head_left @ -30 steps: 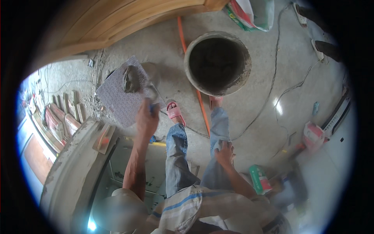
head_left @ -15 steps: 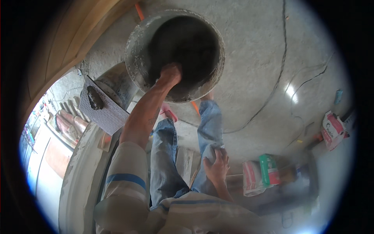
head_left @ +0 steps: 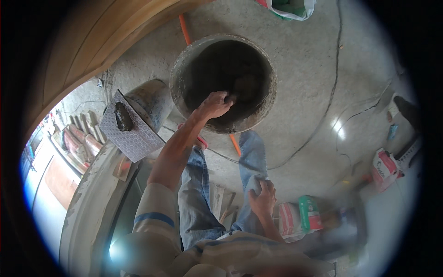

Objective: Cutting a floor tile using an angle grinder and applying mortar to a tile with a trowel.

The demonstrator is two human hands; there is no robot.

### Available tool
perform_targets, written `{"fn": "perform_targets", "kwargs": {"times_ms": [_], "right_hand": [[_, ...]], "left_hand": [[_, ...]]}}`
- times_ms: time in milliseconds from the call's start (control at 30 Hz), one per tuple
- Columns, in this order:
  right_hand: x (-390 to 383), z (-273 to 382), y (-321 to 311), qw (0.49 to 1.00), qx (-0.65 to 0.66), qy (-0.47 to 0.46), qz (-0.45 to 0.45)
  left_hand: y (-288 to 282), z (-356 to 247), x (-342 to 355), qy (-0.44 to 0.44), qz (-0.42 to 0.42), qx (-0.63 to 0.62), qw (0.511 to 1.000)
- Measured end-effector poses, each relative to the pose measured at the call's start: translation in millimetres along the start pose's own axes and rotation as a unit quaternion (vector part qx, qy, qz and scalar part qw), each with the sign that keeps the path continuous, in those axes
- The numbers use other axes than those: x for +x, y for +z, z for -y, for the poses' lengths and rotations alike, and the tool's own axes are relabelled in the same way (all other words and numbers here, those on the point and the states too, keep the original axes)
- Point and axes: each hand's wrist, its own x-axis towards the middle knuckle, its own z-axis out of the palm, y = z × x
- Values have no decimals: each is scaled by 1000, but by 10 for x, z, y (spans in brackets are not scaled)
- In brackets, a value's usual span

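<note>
A large bucket [head_left: 269, 92] of dark wet mortar [head_left: 221, 64] stands on the floor in front of me. My left hand [head_left: 218, 104] is inside its near part, fingers closed round what looks like a trowel handle, the blade hidden. My right hand [head_left: 262, 197] rests on my right leg [head_left: 251, 152], fingers apart and bent, holding nothing. Left of the bucket, a patterned square board [head_left: 138, 138] carries an elongated lump of mortar [head_left: 123, 116] and leans tilted on a cylindrical container [head_left: 154, 94].
A wooden panel [head_left: 80, 48] curves along the upper left. An orange hose [head_left: 235, 147] and dark cables [head_left: 330, 106] cross the floor [head_left: 304, 69]. Bags [head_left: 310, 212] lie at lower right and far right. A pale ledge [head_left: 87, 198] and wood pieces [head_left: 87, 129] are at left.
My left hand has moved from over the board into the bucket, then slightly up and rightward within it. My view has shifted. My right hand stays on my leg.
</note>
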Motion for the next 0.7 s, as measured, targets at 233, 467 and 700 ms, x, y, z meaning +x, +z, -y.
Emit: {"fn": "perform_targets", "kwargs": {"times_ms": [233,467,700], "right_hand": [[-130,78,266,998,-54,16,-14],[-313,363,556,995,-91,13,-33],[-430,477,868,990,-135,23,-35]], "left_hand": [[-724,-419,-369,-95,37,-195,975],[-1448,-259,-1549,1,-33,-320,947],[-2193,230,-3454,-123,-149,-186,963]]}}
